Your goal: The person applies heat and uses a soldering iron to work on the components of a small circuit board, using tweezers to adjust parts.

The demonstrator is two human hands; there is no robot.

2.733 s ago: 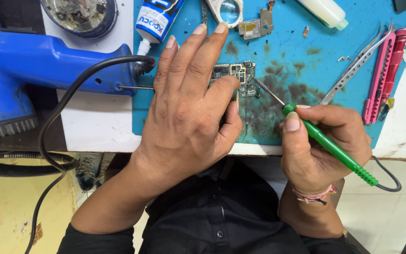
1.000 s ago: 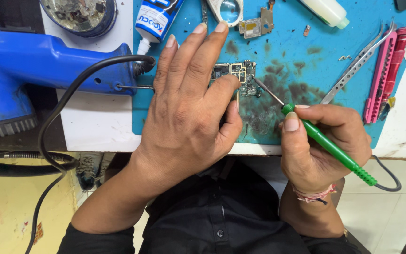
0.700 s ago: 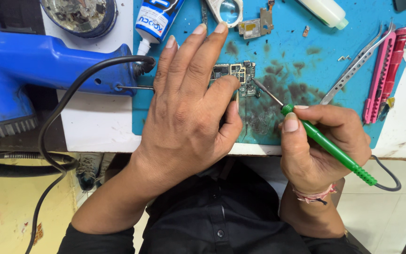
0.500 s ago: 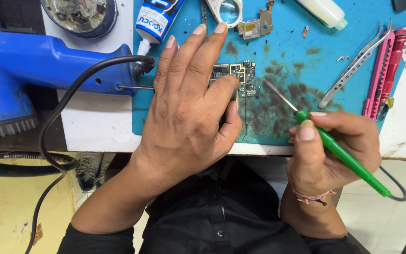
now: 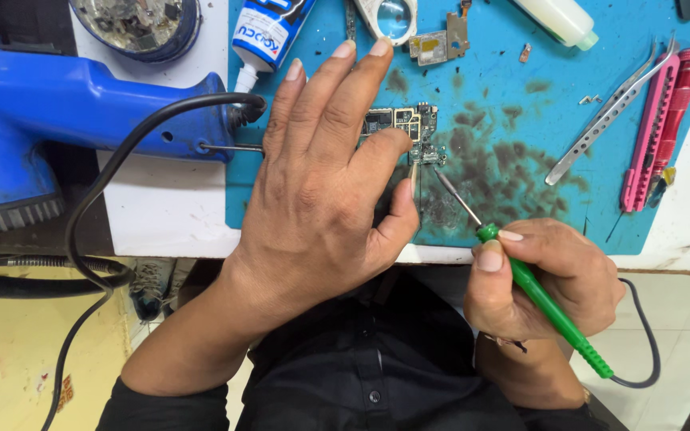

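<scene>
My left hand (image 5: 321, 191) lies flat, fingers together, on a small circuit board (image 5: 409, 128) on the blue work mat (image 5: 505, 88); its forefinger and thumb press the board's edge. My right hand (image 5: 545, 279) grips a green-handled soldering iron (image 5: 545, 299), whose metal tip (image 5: 449, 187) points up-left and sits just right of my left thumb, below the board. A dark cable runs from the iron's rear. Most of the board is hidden under my fingers.
A blue hot-air gun (image 5: 65, 112) with a black cable (image 5: 113, 199) lies at left. A glue tube (image 5: 265, 32), magnifier (image 5: 393, 16), small metal part (image 5: 441, 44), white bottle (image 5: 557, 17), tweezers (image 5: 608, 112) and pink cutter (image 5: 652, 128) sit along the mat's far and right sides.
My right hand drew the soldering iron back down and right, away from the board, then brought the tip partway back toward it. My left hand stayed put.
</scene>
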